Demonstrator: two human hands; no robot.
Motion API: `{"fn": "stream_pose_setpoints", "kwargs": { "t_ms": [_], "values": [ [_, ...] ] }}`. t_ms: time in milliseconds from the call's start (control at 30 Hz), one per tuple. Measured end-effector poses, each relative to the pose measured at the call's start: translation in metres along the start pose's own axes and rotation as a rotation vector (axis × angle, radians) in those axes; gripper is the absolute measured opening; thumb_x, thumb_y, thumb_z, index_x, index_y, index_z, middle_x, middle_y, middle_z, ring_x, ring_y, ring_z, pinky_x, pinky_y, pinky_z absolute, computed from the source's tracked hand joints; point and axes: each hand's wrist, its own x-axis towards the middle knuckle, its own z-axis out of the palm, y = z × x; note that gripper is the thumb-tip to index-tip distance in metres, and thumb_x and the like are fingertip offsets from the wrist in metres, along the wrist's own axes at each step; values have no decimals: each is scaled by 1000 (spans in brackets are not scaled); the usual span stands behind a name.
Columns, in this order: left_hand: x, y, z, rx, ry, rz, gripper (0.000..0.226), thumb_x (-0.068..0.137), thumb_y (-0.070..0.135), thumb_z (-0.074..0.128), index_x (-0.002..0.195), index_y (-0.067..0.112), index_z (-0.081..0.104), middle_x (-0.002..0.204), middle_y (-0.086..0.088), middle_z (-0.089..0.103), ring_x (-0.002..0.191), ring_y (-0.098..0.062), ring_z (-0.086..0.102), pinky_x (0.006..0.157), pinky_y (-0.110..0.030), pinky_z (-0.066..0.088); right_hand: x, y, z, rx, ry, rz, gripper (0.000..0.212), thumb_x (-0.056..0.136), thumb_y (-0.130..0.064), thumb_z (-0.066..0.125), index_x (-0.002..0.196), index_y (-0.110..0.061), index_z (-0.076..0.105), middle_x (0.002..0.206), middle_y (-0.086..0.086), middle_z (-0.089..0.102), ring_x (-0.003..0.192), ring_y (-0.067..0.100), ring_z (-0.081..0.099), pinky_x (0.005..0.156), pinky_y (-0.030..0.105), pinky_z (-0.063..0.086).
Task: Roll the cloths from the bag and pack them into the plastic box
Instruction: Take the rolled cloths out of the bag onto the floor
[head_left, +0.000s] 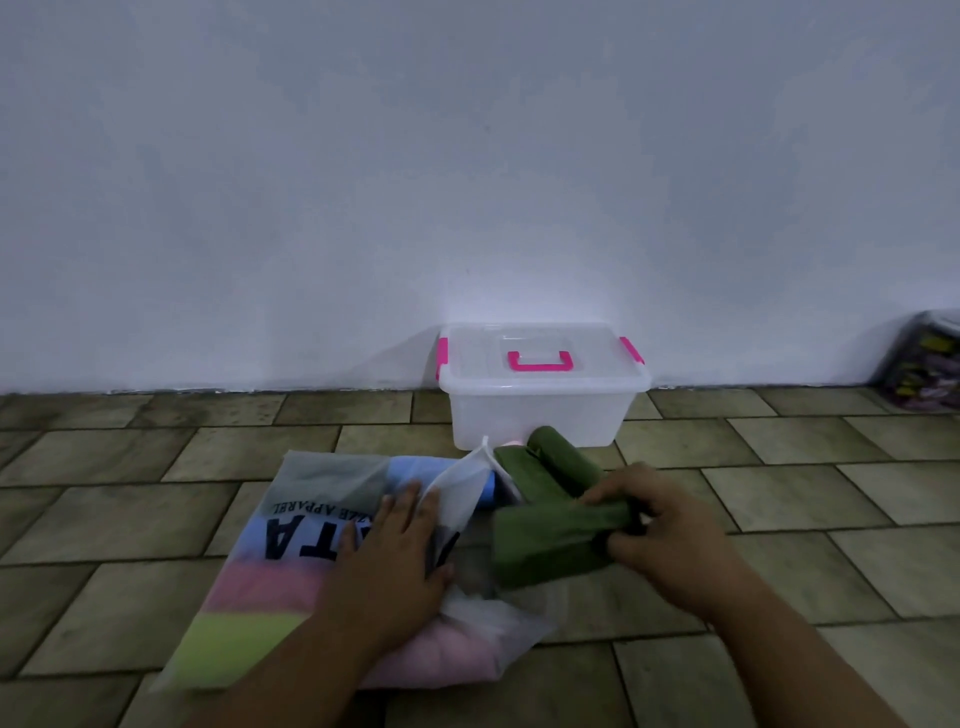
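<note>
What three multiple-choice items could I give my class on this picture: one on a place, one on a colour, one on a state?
1. Where does the left hand rest?
A. on the bag
B. on a stool
C. in a pocket

2. What colour is the handle of the plastic box?
A. blue
B. pink
C. black

3. The lid is:
A. on the box
B. flat on the floor
C. propped against the wall

Answers:
1 A, its palm lies flat on the bag.
2 B, the handle shows bright pink.
3 A, the lid covers the box, while the right hand grips a green cloth.
</note>
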Motion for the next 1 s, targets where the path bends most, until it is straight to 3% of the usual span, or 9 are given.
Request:
{"fn": "stream_pose_setpoints", "kwargs": {
  "t_ms": [133,233,433,600,667,733,800,867,1000],
  "values": [
    [3,0,3,0,17,2,86,89,57,39,142,35,-25,156,7,-22,146,-20,-8,114,-56,7,18,24,-27,173,457,139,41,72,1,66,84,-38,61,85,-1,66,52,7,56,42,20,44],
    [5,1,4,5,24,-1,85,88,56,40,146,34,-19,157,8,-20,146,-20,-8,113,-57,6,39,46,-15,141,609,249,36,71,-1,67,88,-33,60,89,10,64,64,22,60,53,27,45],
    [25,8,-11,65,86,11,83,85,58,44,147,36,-7,160,5,-9,147,-22,1,113,-58,3,59,77,33,-114,323,333,36,75,-1,60,101,-25,57,98,14,58,75,25,57,58,26,40],
    [58,11,-30,107,-47,37,90,81,46,55,149,31,-2,159,3,8,145,-21,11,113,-59,6,58,70,20,-307,138,348,32,78,-14,65,107,-25,57,105,11,56,81,23,57,64,28,42],
    [67,13,-33,95,-90,46,89,81,42,55,150,30,-1,158,2,16,143,-20,17,113,-58,6,57,51,18,-407,234,247,35,76,-16,67,110,-20,62,107,7,54,87,22,55,69,28,41],
    [73,15,-35,92,-122,37,89,81,42,54,150,31,-1,156,-1,22,142,-20,21,113,-57,5,51,21,25,-378,321,-15,28,73,-11,69,100,-14,67,97,5,58,86,21,55,69,26,38],
    [77,15,-36,105,-144,23,87,82,45,53,150,32,0,155,-2,26,141,-21,25,112,-59,2,44,-8,44,-337,185,-253,19,71,-10,69,90,-15,69,90,2,62,82,17,56,70,24,40],
    [78,13,-39,127,-149,19,83,84,50,51,150,32,4,154,-1,29,139,-21,30,112,-60,-1,38,-24,69,-379,-49,-360,16,75,-14,65,90,-19,69,91,0,66,83,14,58,73,22,43],
    [75,2,-52,95,-145,62,73,82,43,49,148,30,19,146,-2,42,132,-21,41,114,-52,4,41,-15,95,-529,-207,-336,27,81,-24,59,106,-17,67,104,2,65,94,20,60,78,21,40]
  ]
}}
